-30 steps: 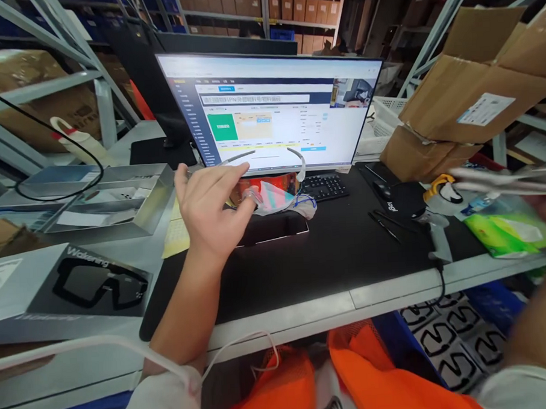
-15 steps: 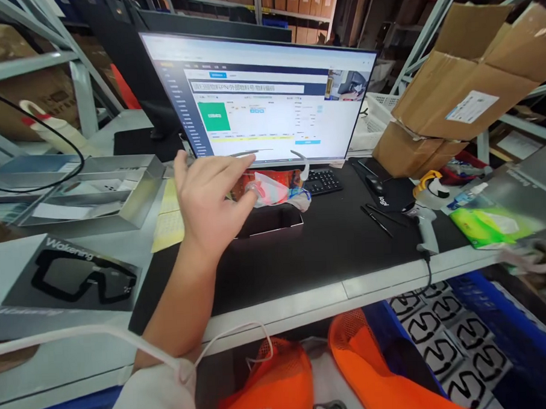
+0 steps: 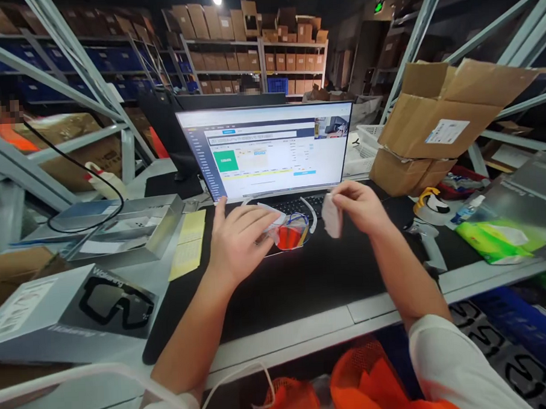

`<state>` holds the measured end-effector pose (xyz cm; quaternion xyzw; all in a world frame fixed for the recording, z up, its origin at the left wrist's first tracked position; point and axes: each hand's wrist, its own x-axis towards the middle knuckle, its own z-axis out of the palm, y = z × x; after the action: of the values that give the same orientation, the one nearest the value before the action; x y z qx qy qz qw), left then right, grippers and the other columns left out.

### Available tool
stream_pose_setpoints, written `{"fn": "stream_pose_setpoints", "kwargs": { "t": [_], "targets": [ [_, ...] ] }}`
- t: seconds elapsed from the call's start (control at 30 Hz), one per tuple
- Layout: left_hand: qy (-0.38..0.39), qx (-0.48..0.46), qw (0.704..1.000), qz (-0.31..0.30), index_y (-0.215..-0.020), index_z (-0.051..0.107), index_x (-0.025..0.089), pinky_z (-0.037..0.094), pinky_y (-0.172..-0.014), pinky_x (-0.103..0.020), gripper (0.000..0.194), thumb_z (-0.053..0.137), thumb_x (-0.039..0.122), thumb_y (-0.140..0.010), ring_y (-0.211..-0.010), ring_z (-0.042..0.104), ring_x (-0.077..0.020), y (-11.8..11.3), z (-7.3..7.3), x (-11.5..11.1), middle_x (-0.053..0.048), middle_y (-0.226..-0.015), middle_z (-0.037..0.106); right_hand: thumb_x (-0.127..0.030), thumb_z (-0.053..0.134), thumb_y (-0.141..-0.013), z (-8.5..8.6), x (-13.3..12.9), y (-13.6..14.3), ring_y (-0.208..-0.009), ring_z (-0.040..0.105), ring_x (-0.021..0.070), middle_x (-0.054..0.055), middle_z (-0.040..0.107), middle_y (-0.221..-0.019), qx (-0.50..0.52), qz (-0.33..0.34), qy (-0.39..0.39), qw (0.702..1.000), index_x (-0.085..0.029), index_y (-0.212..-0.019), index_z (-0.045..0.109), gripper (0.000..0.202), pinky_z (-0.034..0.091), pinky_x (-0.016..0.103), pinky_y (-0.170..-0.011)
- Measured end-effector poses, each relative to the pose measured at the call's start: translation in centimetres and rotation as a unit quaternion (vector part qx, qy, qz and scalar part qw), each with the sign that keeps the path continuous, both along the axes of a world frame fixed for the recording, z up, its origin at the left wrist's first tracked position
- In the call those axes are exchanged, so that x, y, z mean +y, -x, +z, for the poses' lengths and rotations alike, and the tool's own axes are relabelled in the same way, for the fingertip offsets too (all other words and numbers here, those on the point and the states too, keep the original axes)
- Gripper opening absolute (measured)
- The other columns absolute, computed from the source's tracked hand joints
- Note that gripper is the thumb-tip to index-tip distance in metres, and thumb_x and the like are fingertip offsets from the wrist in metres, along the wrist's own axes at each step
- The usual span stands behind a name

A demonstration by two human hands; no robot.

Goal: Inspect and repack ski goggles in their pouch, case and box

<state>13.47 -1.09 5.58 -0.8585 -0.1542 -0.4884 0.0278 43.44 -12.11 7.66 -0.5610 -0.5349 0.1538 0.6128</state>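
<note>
Over the black desk mat [image 3: 299, 294], my left hand [image 3: 241, 242] grips a pair of glasses [image 3: 291, 236] by one side. The glasses have an orange-red reflective lens and pale curved temples pointing toward the monitor. Part of the frame is hidden behind my left fingers. My right hand [image 3: 359, 207] pinches a small, limp white piece [image 3: 331, 217], perhaps cloth or paper; it is slightly blurred. That piece hangs just right of the glasses, apart from them.
Behind the hands stand a keyboard [image 3: 300, 206] and a lit monitor [image 3: 275, 153]. At left are a goggles box [image 3: 116, 299], an open grey box [image 3: 161, 233] and yellow sheets [image 3: 187, 244]. A scanner [image 3: 431, 246], tape dispenser [image 3: 429, 204] and green wipes pack [image 3: 492, 240] lie right.
My right hand has come into view holding the white piece. The glasses are turned, with the lens now showing beyond my left fingers. The view has tilted up, showing more shelves.
</note>
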Motion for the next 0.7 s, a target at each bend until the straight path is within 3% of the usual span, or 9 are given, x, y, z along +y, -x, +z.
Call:
{"fn": "stream_pose_setpoints", "kwargs": {
  "t": [0.13,0.27,0.43,0.57,0.7],
  "targets": [
    [0.003,0.040,0.999,-0.029,-0.117,0.089,0.033,0.029,-0.139,-0.073,0.029,0.072,0.020,-0.097,-0.112,0.082,-0.0285,-0.2,0.1,-0.5,-0.004,-0.113,0.091,-0.080,0.090,-0.077,0.0,2.7,2.6,-0.060,0.061,0.0187,0.000,0.070,-0.078,0.079,0.050,0.008,0.996,-0.030,-0.105,0.079,0.059,0.055,0.034,-0.053],
    [0.008,0.063,0.996,-0.056,-0.117,0.089,0.033,0.035,-0.137,-0.072,0.028,0.074,0.020,-0.097,-0.131,0.077,-0.0314,-1.0,-0.2,-1.1,-0.007,-0.130,0.088,-0.071,0.092,-0.080,-0.6,3.0,4.2,-0.081,0.072,0.0229,0.003,0.077,-0.097,0.105,0.077,-0.021,0.991,-0.031,-0.127,0.082,0.062,0.066,0.039,-0.075],
    [0.012,0.107,0.990,-0.095,-0.122,0.088,0.029,0.039,-0.135,-0.072,0.030,0.074,0.020,-0.098,-0.149,0.068,-0.0355,-2.0,-1.0,-1.5,-0.013,-0.151,0.079,-0.062,0.087,-0.092,-1.6,2.5,6.3,-0.099,0.076,0.0255,0.006,0.081,-0.103,0.037,0.057,-0.057,0.996,-0.028,-0.111,0.086,0.039,0.066,0.044,-0.095],
    [0.029,0.141,0.984,-0.106,-0.130,0.087,0.030,0.034,-0.140,-0.070,0.034,0.076,0.022,-0.099,-0.147,0.070,-0.0330,-2.6,-1.5,-1.7,-0.011,-0.139,0.084,-0.058,0.090,-0.090,-1.8,1.6,6.5,-0.092,0.076,0.0262,0.006,0.079,-0.097,-0.033,0.020,-0.097,0.995,-0.030,-0.101,0.087,0.030,0.066,0.045,-0.087],
    [0.001,0.179,0.978,-0.107,-0.135,0.086,0.026,0.029,-0.145,-0.062,0.035,0.068,0.023,-0.106,-0.143,0.072,-0.0269,-2.7,-1.3,-1.1,-0.011,-0.139,0.083,-0.053,0.097,-0.084,-2.2,0.2,4.2,-0.087,0.078,0.0345,0.014,0.082,-0.098,-0.040,0.039,-0.031,0.998,-0.039,-0.098,0.090,0.021,0.065,0.056,-0.077]
  ]
}}
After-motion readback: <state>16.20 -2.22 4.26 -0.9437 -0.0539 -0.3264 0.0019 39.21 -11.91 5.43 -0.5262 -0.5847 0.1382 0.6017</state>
